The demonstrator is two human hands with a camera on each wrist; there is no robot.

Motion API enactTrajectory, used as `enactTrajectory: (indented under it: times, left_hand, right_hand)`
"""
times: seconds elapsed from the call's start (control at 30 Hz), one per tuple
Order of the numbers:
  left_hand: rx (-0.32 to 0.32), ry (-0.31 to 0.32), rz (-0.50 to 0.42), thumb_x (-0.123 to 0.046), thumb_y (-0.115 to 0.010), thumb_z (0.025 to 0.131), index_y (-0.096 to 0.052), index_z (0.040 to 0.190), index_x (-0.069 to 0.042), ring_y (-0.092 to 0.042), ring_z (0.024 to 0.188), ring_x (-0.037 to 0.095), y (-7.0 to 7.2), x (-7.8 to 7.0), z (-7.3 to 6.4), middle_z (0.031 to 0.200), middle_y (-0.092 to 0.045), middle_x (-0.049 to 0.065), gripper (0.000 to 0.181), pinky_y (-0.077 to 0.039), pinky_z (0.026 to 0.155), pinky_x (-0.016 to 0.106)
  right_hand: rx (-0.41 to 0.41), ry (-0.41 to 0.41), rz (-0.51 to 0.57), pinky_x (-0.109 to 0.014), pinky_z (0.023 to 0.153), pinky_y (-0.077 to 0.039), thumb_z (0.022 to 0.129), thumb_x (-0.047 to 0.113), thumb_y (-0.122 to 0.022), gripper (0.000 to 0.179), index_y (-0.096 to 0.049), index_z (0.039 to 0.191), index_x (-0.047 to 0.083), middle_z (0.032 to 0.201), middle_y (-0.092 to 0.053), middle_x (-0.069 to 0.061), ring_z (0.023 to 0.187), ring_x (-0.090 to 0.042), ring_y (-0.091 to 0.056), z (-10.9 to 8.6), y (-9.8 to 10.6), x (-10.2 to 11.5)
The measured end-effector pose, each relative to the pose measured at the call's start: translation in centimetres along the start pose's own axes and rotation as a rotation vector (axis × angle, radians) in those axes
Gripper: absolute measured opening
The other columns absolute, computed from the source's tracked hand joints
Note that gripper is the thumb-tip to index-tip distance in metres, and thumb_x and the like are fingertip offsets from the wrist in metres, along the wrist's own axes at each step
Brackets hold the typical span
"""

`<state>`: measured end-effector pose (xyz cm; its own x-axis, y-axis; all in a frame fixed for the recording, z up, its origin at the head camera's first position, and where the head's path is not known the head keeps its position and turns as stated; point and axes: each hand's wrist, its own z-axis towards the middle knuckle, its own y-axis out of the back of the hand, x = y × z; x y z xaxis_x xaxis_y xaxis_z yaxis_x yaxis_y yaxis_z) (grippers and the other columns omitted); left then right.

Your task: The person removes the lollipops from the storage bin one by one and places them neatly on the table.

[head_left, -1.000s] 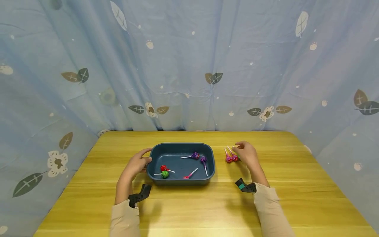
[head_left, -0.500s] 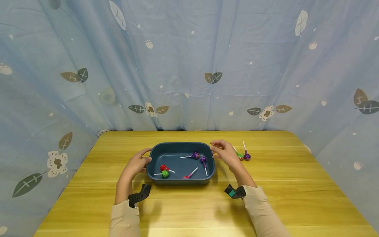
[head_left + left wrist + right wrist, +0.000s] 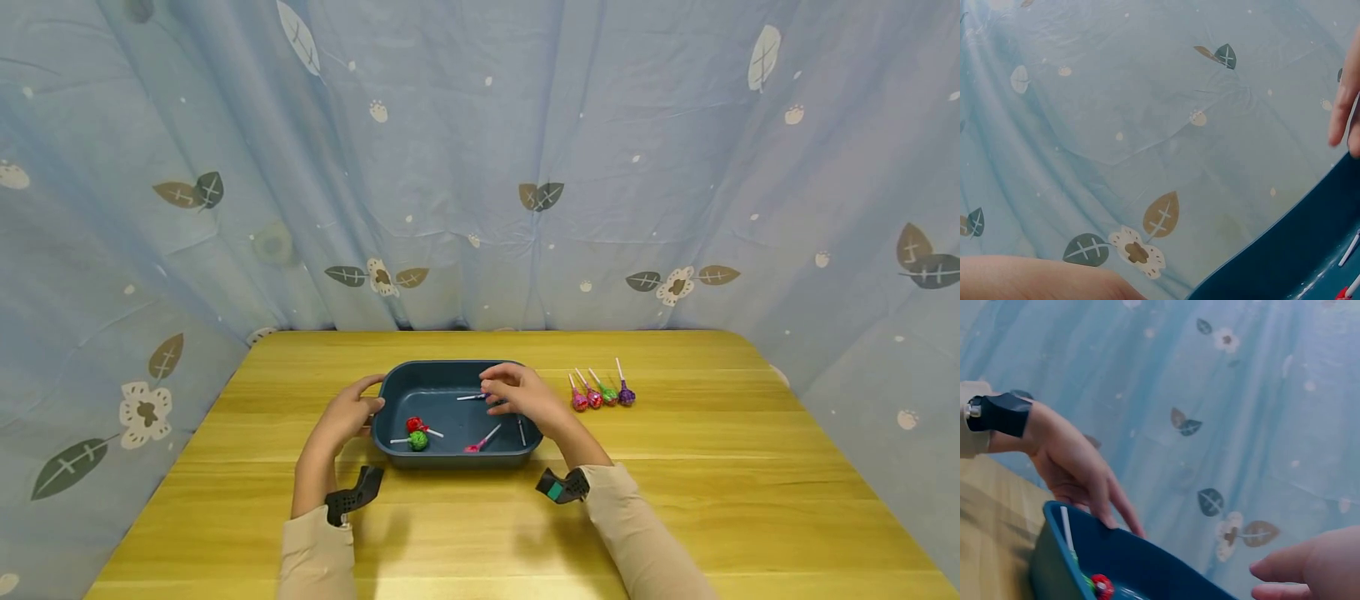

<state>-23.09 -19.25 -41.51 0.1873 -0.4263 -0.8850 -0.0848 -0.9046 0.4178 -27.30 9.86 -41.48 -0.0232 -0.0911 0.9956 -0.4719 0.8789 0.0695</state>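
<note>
A dark blue plastic box (image 3: pixel 457 461) stands on the table, lollipops lying in it. My left hand (image 3: pixel 347 417) holds its left end, thumb at the rim; the right wrist view shows those fingers (image 3: pixel 1102 503) on the edge. Over the box's right part hovers my right hand (image 3: pixel 525 398), fingers apart and loosely bent. Its fingertips are right by a lollipop stick (image 3: pixel 469 397), whose candy is hidden behind the hand. Another stick (image 3: pixel 522 432) shows below the palm. A red lollipop (image 3: pixel 415 425) and a green lollipop (image 3: pixel 417 441) lie at the left, a pink lollipop (image 3: pixel 474 448) near the front wall.
Right of the box, a row of lollipops lies on the wooden table (image 3: pixel 750 500): two pink lollipops (image 3: pixel 580 402), a green lollipop (image 3: pixel 608 397) and a purple lollipop (image 3: pixel 627 397), sticks pointing back. A patterned blue curtain (image 3: pixel 465 167) hangs behind the table.
My right hand has moved left from the row of lollipops to above the box, uncovering the row and covering the purple candies inside. The left hand and the box have stayed put.
</note>
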Motion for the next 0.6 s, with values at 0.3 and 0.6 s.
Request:
enactTrajectory:
  times: [0.3, 0.6]
  left_hand:
    - [0.006, 0.001, 0.003, -0.008, -0.047, 0.101, -0.035, 0.148, -0.003, -0.065, 0.092, 0.032, 0.0, -0.1, -0.2, 0.122, -0.056, 0.028, 0.049, -0.055, 0.073, 0.039]
    - [0.005, 0.01, 0.01, -0.008, -0.047, 0.101, -0.035, 0.148, -0.004, -0.064, 0.095, 0.034, 0.0, -0.3, -0.3, 0.125, -0.054, 0.029, 0.049, -0.054, 0.074, 0.039]
  right_hand:
    - [0.098, -0.056, -0.052, -0.045, 0.081, -0.054, 0.098, 0.016, -0.058, 0.039, -0.052, 0.128, -0.008, 0.119, -0.057, -0.027, 0.103, -0.043, -0.057, 1.3, -2.9, -0.5]
    - [0.14, -0.14, -0.072, -0.039, 0.074, -0.056, 0.098, 0.015, -0.057, 0.032, -0.058, 0.122, -0.006, 0.114, -0.06, -0.024, 0.097, -0.039, -0.061, 3.1, -4.7, -0.3]
